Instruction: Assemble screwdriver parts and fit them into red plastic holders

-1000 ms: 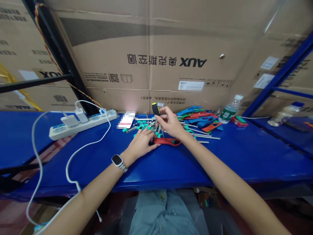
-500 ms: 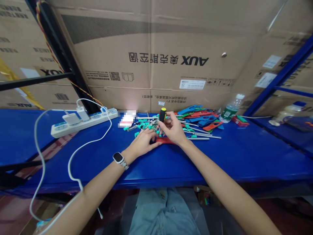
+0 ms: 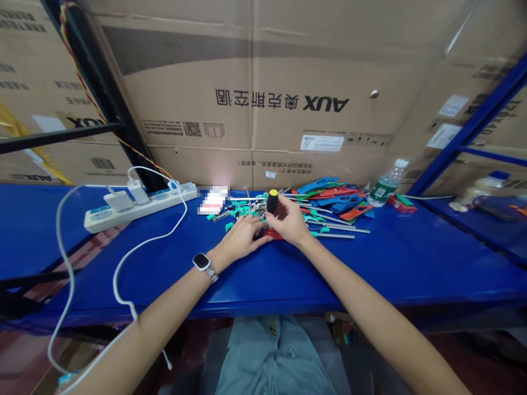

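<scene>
My right hand (image 3: 290, 220) is closed round a screwdriver (image 3: 272, 202) with a black handle and yellow cap, which stands nearly upright; its tip is hidden. Beside it, my left hand (image 3: 246, 237) presses on a red plastic piece (image 3: 273, 234) with its thumb along the near edge, its fingers bent over the parts. Metal rods with teal ends (image 3: 335, 236) stick out to the right from under my hands. More small teal parts (image 3: 241, 209) lie behind my left hand.
Blue, red and orange plastic pieces (image 3: 348, 198) are heaped at the back right, near a water bottle (image 3: 386, 185) and a small red box (image 3: 402, 203). A white power strip (image 3: 140, 207) with cables lies left. Cardboard (image 3: 255, 71) stands behind the blue table (image 3: 263, 282).
The screwdriver handle has sunk a little and tilts more toward me, with its yellow cap showing more. My right hand has dropped slightly with it. My left hand is nearly still.
</scene>
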`<move>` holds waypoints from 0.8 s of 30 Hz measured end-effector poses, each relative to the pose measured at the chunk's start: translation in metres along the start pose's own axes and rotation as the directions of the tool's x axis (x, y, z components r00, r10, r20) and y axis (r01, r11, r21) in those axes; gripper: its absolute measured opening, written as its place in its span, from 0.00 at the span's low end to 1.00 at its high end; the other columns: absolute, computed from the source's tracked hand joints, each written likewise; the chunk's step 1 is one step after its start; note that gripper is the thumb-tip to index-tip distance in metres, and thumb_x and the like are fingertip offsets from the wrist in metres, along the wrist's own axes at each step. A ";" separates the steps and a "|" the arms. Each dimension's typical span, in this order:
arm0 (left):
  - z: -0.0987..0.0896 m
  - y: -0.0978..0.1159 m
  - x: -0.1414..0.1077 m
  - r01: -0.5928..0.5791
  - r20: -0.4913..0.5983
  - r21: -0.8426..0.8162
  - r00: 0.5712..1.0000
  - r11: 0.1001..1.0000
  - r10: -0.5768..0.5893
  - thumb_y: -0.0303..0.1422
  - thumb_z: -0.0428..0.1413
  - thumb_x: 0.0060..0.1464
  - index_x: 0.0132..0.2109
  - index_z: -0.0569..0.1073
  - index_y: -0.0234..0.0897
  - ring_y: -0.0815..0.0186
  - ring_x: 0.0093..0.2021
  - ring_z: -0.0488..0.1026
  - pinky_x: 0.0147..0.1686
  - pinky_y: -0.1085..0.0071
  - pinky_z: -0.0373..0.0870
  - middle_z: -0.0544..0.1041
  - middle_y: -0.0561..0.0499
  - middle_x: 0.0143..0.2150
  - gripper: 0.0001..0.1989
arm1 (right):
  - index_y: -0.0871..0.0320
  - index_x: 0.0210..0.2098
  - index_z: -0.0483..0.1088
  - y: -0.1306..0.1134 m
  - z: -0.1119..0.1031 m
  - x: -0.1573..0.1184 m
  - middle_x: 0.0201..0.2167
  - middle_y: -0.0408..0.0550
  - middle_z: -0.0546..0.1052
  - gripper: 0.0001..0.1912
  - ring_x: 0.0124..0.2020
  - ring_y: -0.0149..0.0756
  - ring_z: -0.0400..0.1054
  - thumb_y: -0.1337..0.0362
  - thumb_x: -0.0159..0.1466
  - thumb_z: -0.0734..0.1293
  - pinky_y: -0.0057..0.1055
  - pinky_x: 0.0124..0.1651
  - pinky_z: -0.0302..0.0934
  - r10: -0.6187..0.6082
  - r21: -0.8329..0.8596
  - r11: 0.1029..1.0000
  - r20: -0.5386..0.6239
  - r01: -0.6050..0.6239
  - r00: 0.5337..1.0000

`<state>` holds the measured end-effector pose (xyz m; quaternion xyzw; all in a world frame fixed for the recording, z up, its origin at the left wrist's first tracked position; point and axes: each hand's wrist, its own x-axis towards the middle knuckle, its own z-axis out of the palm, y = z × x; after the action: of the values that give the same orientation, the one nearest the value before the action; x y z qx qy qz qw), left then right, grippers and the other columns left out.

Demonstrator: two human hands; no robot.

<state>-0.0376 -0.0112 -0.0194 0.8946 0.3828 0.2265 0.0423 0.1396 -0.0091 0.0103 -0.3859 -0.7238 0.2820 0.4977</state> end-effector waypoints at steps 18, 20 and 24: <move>-0.001 0.004 0.002 -0.015 0.022 -0.016 1.000 1.000 0.016 0.41 0.57 0.67 0.40 0.74 0.38 0.50 0.52 0.74 0.56 0.48 0.67 0.78 0.44 0.47 0.12 | 0.57 0.37 0.72 0.003 -0.016 0.008 0.27 0.43 0.74 0.14 0.25 0.32 0.69 0.52 0.66 0.69 0.32 0.31 0.68 0.001 0.206 0.976 0.303 -0.067 0.953; -0.001 0.003 0.000 -0.030 0.017 -0.008 0.999 1.000 0.030 0.42 0.55 0.67 0.40 0.74 0.38 0.50 0.51 0.73 0.54 0.48 0.68 0.78 0.44 0.47 0.12 | 0.57 0.39 0.72 0.006 -0.015 0.007 0.30 0.45 0.75 0.12 0.26 0.32 0.69 0.54 0.66 0.68 0.32 0.30 0.68 -0.003 0.211 0.976 0.257 -0.053 0.966; -0.012 -0.003 0.001 -0.001 -0.177 -0.075 0.984 0.997 -0.012 0.41 0.55 0.64 0.41 0.74 0.38 0.52 0.44 0.73 0.46 0.52 0.71 0.77 0.44 0.41 0.11 | 0.58 0.42 0.74 0.013 -0.013 0.006 0.35 0.49 0.78 0.13 0.32 0.36 0.71 0.56 0.63 0.69 0.32 0.35 0.68 -0.027 0.170 0.985 0.199 -0.007 0.980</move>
<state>-0.0443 -0.0098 -0.0094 0.8677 0.3787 0.3194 0.0418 0.1536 0.0032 0.0077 -0.3078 -0.7455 0.3778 0.4547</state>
